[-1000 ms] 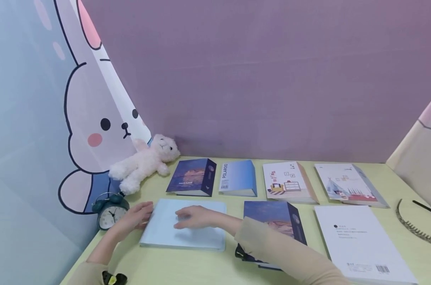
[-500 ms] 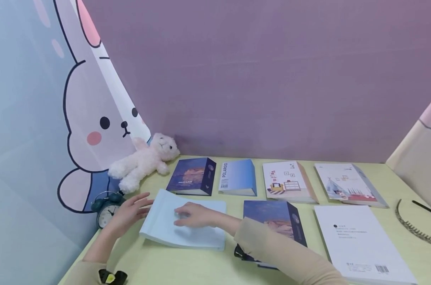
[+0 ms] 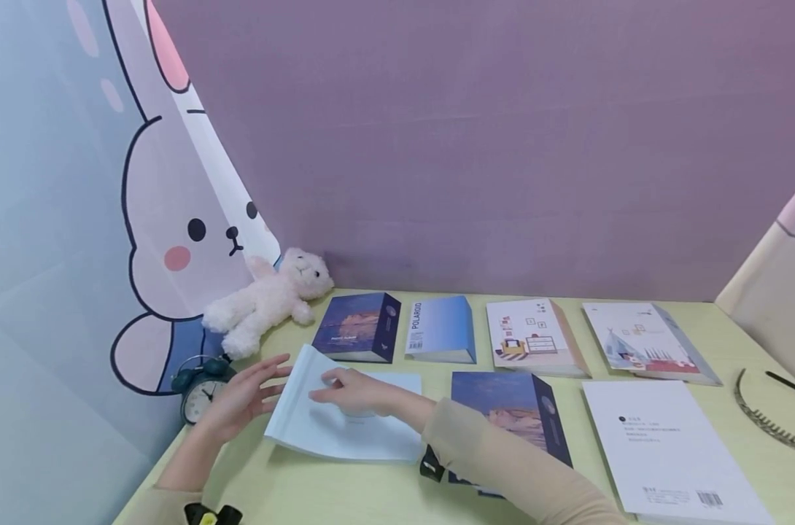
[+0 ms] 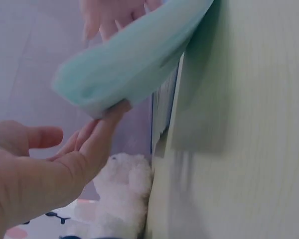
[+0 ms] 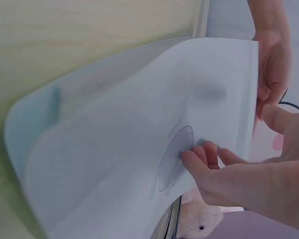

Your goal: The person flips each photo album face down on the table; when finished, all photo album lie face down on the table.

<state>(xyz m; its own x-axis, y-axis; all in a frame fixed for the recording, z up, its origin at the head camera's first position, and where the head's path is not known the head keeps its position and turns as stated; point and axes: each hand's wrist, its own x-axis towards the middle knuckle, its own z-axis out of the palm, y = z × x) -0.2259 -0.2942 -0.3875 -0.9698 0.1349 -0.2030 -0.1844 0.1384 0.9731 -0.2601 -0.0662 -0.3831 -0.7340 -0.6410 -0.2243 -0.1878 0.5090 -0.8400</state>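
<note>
A pale blue, soft-covered booklet (image 3: 312, 434) lies on the table in front of me, its left edge raised and its pages bowed. My left hand (image 3: 240, 399) is at that edge. In the left wrist view the extended fingers (image 4: 102, 134) touch the booklet's edge from below, with the thumb apart. Over the cover is my right hand (image 3: 357, 391), thumb and fingers spread apart. The right wrist view shows its fingertips (image 5: 189, 155) right at an oval printed on the cover (image 5: 177, 154).
A green alarm clock (image 3: 206, 386) and a white plush toy (image 3: 266, 302) sit at the left. Several books and albums line the back, including a blue Polaroid one (image 3: 440, 328). A dark blue album (image 3: 499, 401) and a white book (image 3: 673, 445) lie rightward, beside a headband (image 3: 765, 423).
The booklet's left side has risen off the table, from flat to tilted and bowed, with the left hand at its edge. The right hand has shifted slightly left over the cover.
</note>
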